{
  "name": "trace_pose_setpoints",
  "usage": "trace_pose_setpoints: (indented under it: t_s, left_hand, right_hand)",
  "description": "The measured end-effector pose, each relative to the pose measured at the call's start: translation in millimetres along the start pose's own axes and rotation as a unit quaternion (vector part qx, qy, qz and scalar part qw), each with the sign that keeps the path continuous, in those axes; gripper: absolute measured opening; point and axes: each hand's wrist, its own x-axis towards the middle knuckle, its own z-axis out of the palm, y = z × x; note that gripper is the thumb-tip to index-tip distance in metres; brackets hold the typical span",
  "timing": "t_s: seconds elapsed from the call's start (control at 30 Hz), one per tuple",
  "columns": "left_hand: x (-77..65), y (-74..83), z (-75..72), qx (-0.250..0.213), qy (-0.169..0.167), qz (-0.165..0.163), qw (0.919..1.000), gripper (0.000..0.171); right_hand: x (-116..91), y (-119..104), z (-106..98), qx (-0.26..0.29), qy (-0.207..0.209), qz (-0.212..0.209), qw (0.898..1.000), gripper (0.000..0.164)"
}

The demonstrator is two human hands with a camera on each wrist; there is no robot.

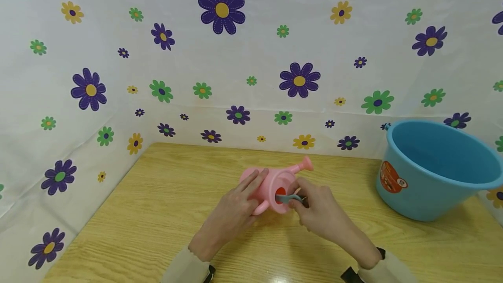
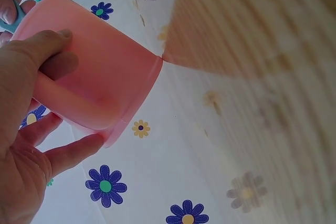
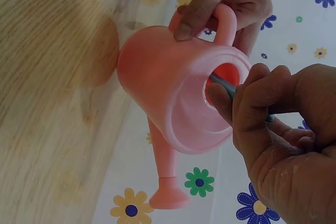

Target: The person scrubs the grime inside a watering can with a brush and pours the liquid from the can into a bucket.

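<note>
A pink toy watering can is tilted over on the wooden table, its round opening facing me and its spout pointing to the back right. My left hand grips it at the handle, fingers spread over the body. In my right hand I pinch a slim grey-blue tool with a curved handle. Its far end goes in through the opening, where the inside shows red, and is hidden there. Part of a blue loop shows by the right fingers in the left wrist view.
A large light-blue bucket with an orange label stands at the right of the table. Behind and to the left hangs a white cloth printed with purple, green and yellow flowers.
</note>
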Motion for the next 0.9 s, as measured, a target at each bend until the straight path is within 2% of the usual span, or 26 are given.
trace_pose_setpoints:
  t_s: [0.07, 0.33, 0.6, 0.9]
  left_hand:
    - [-0.3, 0.1, 0.6, -0.003, -0.002, -0.002, 1.0000, 0.032]
    - [0.9, 0.7, 0.9, -0.007, -0.003, -0.008, 0.9999, 0.034]
    - [2.3, 1.4, -1.2, -0.015, -0.008, -0.011, 0.9998, 0.035]
    - [2.5, 0.9, -1.6, -0.017, -0.006, -0.010, 0.9998, 0.033]
  right_hand:
    - [-0.1, 0.5, 1.9, -0.001, 0.003, 0.001, 1.000, 0.016]
    - [-1.7, -1.0, 1.7, -0.005, 0.009, 0.000, 1.000, 0.017]
    - [-5.7, -9.3, -6.3, 0.004, 0.004, 0.034, 0.999, 0.014]
    - [-11.2, -12.1, -20.1, 0.054, 0.002, 0.084, 0.995, 0.012]
